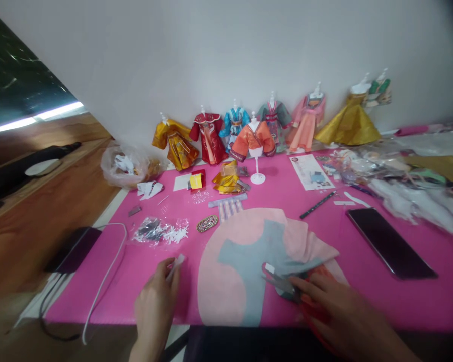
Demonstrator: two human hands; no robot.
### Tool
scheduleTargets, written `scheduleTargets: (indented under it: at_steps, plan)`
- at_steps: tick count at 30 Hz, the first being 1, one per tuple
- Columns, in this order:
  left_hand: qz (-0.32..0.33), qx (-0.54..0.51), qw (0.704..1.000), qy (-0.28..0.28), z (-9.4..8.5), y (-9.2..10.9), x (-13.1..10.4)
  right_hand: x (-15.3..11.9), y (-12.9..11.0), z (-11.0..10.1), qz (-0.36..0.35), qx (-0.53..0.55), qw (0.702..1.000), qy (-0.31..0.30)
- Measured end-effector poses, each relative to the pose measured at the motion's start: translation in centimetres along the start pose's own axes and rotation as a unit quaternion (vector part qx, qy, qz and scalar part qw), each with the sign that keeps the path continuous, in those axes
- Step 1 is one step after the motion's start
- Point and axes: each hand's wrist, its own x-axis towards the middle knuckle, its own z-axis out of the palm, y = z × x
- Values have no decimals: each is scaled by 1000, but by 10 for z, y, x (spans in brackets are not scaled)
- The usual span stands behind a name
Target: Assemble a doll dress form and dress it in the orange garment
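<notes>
Scissors (285, 287) with red handles are located lower right of frame centre, blades pointed left over the grey-blue cloth (249, 257). Handles are partly covered by the right hand (342, 301), fingers curled about them, one finger stretched toward the pivot; area is blurred, so blade gap can't be told. Just beside the blades, a small dark-red item with a white patch (269, 269) is seen; not identifiable. Left hand (158, 294) is placed lower left of centre, well apart from the scissors; a small whitish strip (175, 266) is pinched between thumb and fingers. Grey-blue cloth is laid over the pink cloth (219, 271), lower centre; right part of both is creased and folded. All of that is supported by the bright pink mat (385, 309). Above the left hand, a clear bag of small dark and white bits (160, 231) is spread; an oval beaded item (207, 223) is set between bag and pink cloth. Right side: dark phone (392, 244) is laid flat at a slant, black pen-like stick (317, 205) is placed up and left of it, clear plastic packets (370, 166) are heaped at the right edge. Across upper centre, small garments on white stands are lined up near the wall (226, 50), orange robe (253, 137) set in front.
</notes>
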Motion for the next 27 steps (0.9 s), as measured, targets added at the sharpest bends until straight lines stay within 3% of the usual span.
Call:
scheduleTargets:
  at_steps: [7, 11, 12, 15, 18, 21, 27]
  plan:
    - [95, 23, 994, 48, 21, -13, 10, 0, 4, -10, -56, -45, 997, -39]
    - [159, -98, 979, 88, 15, 16, -4, -1, 1, -12, -74, -44, 995, -55]
    - [170, -176, 968, 63, 11, 30, -12, -1, 0, -12, -81, -42, 994, -60]
    - [163, -375, 903, -131, -2, 74, -34, 1, -5, -14, -102, -38, 992, -66]
    - [144, -438, 849, -260, -6, 106, -47, 1, -8, -15, -112, -40, 991, -55]
    - [141, -449, 830, -298, -2, 117, -51, -1, -8, -14, -114, -38, 991, -51]
    - [175, -451, 837, -255, 8, 121, -54, -2, -6, -11, -117, -24, 990, -75]
